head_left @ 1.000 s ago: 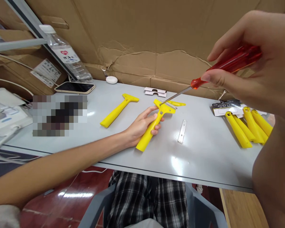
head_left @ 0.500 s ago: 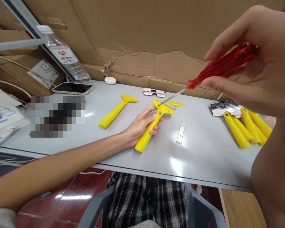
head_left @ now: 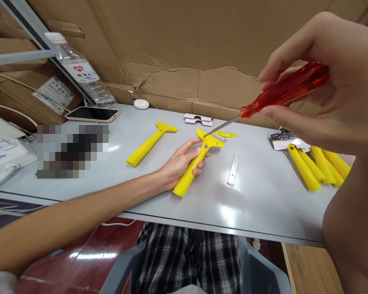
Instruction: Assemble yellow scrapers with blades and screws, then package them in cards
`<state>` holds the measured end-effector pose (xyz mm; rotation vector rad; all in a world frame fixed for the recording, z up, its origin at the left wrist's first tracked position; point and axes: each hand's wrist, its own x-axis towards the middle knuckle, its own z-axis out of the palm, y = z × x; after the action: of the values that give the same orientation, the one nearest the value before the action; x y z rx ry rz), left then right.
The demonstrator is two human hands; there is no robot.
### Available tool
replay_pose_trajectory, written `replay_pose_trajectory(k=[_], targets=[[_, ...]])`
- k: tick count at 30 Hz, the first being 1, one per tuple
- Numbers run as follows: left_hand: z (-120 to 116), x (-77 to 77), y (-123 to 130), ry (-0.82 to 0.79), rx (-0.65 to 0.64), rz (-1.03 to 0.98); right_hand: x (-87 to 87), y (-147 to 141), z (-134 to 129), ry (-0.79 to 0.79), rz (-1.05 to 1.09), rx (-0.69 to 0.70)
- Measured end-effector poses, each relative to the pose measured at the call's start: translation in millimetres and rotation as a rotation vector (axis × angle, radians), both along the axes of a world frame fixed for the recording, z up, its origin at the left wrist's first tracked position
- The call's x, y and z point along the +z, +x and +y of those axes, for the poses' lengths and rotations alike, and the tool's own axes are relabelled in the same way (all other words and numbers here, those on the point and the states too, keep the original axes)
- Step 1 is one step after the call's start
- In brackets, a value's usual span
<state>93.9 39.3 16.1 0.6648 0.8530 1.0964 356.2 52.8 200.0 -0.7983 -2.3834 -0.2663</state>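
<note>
The left grip (head_left: 179, 166) is closed round the handle of a yellow scraper (head_left: 188, 173), thumb along the top, fingertips curling out from beneath. The scraper is held over the worktop (head_left: 263, 196), its head towards 1 o'clock and its butt towards 7. The right grip (head_left: 346, 92), out at about 2 o'clock, has thumb and fingers curled round the red handle of a screwdriver (head_left: 283, 90); the metal shaft slants down to 8 o'clock and its tip meets the scraper's head at the left side. A strip of metal runs along the head's front edge.

Going outward from the left grip: at 2 o'clock, just beyond the head, a yellow cap (head_left: 227, 134) lies on the worktop. At 3 o'clock lies a metal plate (head_left: 232, 170) with small holes, apart from the scraper. At 10 o'clock lies a second scraper (head_left: 149, 147), head pointing away. Between 12 and 1, near the back, sit folded cards (head_left: 198, 120). Further off, a white oval (head_left: 141, 104) is at 11, a phone (head_left: 92, 114) at 10, and several yellow handles (head_left: 303, 168) at 3, some lying under a printed card (head_left: 290, 143).
</note>
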Motion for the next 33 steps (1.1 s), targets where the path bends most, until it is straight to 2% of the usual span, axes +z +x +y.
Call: replay_pose_trajectory(k=[4, 8, 15, 21, 28, 33], targets=[[-0.2, 0.7, 0.6, -0.007, 0.003, 0.012, 0.8, -2.5, -1.9, 0.001, 0.019, 0.02], [-1.0, 1.5, 1.2, -0.007, 0.007, 0.022, 2.9, -4.6, -3.5, -0.04, 0.032, -0.02], [-1.6, 2.0, 0.7, -0.001, 0.002, 0.024, 3.2, -6.5, -0.2, 0.036, 0.007, -0.082], [-1.6, 2.3, 1.0, -0.004, 0.013, 0.018, 1.9, -0.6, 0.8, -0.036, -0.029, 0.015], [-3.1, 7.4, 4.4, -0.02, 0.028, 0.049, 0.1, -1.5, -1.3, -0.007, 0.055, -0.001], [-3.0, 6.0, 3.3, -0.015, 0.025, 0.041, 2.2, -7.4, -2.1, 0.029, 0.027, -0.024]])
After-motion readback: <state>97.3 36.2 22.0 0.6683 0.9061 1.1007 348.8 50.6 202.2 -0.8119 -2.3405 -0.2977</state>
